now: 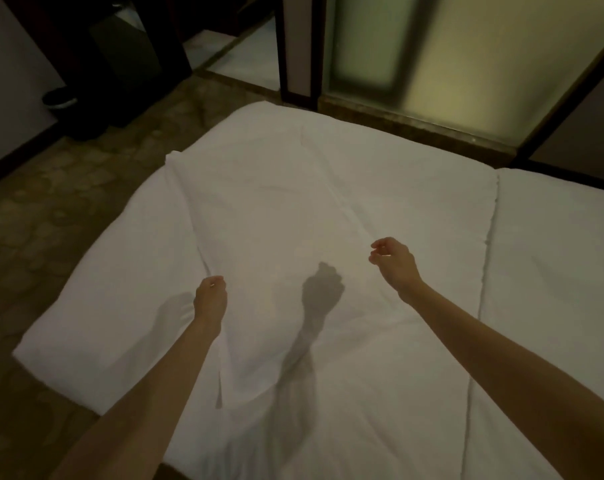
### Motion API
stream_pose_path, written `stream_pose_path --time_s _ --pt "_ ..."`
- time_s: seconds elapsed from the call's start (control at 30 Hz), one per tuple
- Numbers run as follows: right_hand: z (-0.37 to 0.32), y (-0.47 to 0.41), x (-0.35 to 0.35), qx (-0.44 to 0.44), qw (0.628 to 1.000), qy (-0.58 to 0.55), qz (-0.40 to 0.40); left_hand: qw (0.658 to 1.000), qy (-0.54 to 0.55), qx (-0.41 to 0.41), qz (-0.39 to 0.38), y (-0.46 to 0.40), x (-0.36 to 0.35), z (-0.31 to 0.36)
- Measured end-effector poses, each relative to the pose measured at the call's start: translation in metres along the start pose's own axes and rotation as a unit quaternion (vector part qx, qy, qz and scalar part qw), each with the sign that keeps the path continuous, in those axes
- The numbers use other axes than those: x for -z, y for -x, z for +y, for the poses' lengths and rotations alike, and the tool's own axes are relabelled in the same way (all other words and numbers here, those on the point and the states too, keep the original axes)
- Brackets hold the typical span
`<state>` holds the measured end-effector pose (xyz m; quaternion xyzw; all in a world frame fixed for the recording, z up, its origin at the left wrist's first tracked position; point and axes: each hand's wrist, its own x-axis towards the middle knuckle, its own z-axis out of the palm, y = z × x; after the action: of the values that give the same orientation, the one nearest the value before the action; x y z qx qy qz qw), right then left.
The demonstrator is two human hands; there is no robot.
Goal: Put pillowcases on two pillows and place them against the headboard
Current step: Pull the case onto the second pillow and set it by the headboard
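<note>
While your left hand (210, 296) pinches the white cloth pillowcase (276, 216) at its near-left edge, your right hand (394, 261) hovers loosely curled, empty; long axis runs away from you on the white bed (553, 271).

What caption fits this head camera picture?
Left hand pinches the white pillowcase on the bed; right hand hovers, fingers curled.

Dim room; patterned floor (51, 188), frosted glass panel (467, 57)

The plain white cotton pillowcase (276, 209) lies on plain white bedding (543, 258); the brown floor (51, 209) carries a mottled, rounded-stone pattern.
</note>
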<state>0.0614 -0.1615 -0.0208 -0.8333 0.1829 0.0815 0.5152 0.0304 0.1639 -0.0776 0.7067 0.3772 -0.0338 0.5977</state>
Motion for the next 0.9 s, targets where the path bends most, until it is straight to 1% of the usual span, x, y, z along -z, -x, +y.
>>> stream_pose_path --time_s 0.17,0.3,0.47,0.57,0.63,0.67,0.77,0.83,0.9 --pt "-0.009 -0.062 -0.038 -0.026 1.000 0.009 -0.015 0.999 0.003 0.049 -0.006 -0.066 -0.014 0.009" --pt "-0.009 -0.112 -0.067 -0.051 0.998 0.039 -0.026 0.995 -0.025 0.092 -0.014 -0.119 -0.028 0.015" --pt "-0.003 -0.190 -0.098 -0.093 0.990 0.109 -0.021 0.994 -0.021 0.104 0.002 -0.196 -0.053 0.013" --pt "0.005 -0.224 -0.116 -0.125 0.983 0.134 -0.015 0.993 0.004 0.118 0.001 -0.224 -0.063 0.006" --pt "0.012 -0.236 -0.125 -0.152 0.977 0.148 -0.018 0.993 0.022 0.120 0.004 -0.233 -0.068 -0.001" --pt "0.016 -0.242 -0.129 -0.164 0.975 0.148 -0.034 0.993 0.026 0.117 0.010 -0.237 -0.070 -0.004" --pt "0.028 -0.248 -0.136 -0.180 0.974 0.101 -0.096 0.994 0.034 0.099 0.028 -0.241 -0.072 -0.010" --pt "0.032 -0.245 -0.139 -0.170 0.977 0.083 -0.096 0.995 0.053 0.081 0.006 -0.236 -0.073 -0.012" --pt "0.036 -0.240 -0.143 -0.145 0.984 0.076 -0.076 0.994 0.082 0.066 -0.025 -0.227 -0.076 -0.010"
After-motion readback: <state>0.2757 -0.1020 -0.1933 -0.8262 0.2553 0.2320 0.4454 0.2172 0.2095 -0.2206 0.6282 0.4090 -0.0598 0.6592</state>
